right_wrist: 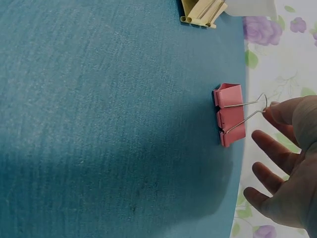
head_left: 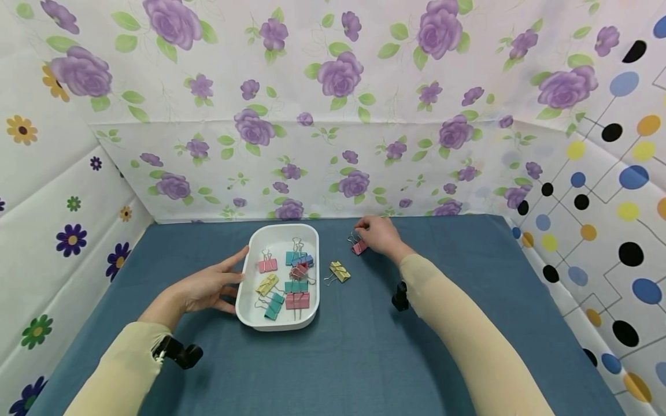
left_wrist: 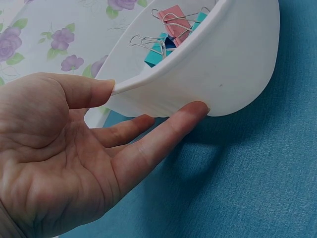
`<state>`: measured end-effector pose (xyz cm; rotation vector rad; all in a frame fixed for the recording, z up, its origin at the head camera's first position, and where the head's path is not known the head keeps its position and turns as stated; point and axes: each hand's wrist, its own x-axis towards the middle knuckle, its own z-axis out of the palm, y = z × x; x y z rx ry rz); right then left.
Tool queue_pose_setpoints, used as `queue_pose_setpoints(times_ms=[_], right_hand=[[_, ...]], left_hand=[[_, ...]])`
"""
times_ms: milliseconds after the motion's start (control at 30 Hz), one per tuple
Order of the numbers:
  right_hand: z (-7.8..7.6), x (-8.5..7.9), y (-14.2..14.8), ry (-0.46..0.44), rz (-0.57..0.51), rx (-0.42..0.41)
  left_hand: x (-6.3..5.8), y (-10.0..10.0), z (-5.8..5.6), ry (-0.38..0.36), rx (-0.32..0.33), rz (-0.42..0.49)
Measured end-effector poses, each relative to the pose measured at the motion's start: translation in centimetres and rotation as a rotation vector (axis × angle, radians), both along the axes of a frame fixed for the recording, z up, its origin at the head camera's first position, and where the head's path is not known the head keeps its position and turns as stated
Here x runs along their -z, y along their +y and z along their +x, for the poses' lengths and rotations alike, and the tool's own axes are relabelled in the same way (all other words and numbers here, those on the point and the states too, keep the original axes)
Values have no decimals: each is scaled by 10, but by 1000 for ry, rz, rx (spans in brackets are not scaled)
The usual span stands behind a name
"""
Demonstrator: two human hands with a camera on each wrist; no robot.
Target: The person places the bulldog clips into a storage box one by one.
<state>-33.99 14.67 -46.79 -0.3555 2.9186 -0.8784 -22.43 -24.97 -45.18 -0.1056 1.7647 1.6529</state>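
Observation:
My right hand (head_left: 382, 236) pinches a wire handle of a pink binder clip (right_wrist: 232, 120) between thumb and forefinger, its other fingers spread loose. A yellow binder clip (head_left: 340, 271) lies on the cloth between that hand and a white tray (head_left: 277, 327). Against the tray's left side rests my left hand (head_left: 205, 288), fingers extended and spread, the thumb tip at the rim (left_wrist: 148, 78) in the left wrist view. Inside the tray are several binder clips: pink ones (head_left: 267, 265), teal ones (head_left: 274, 306), a blue one (head_left: 304, 262) and a yellow one (head_left: 267, 284).
A blue cloth (head_left: 354, 358) covers the table. Behind it rises a white sheet (head_left: 322, 167) with purple flowers. Patterned sheets hang at the left (head_left: 31, 190) and the right (head_left: 603, 242). Black camera mounts (head_left: 399, 297) sit on both wrists.

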Motion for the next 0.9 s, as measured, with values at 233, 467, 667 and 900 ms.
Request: queue_pose_setpoints(times_ms=[233,467,667,900], right_hand=[[2,3,1,8,4,-5],[2,6,1,16,7,-46],[5,7,-1,21,2,-20],[3,10,-2,22,5,-27]], left_hand=[[0,0,-1,1,4,4],[-1,0,0,-1,7,4],[0,0,0,-7,3,4],[0,0,0,-7,3,7]])
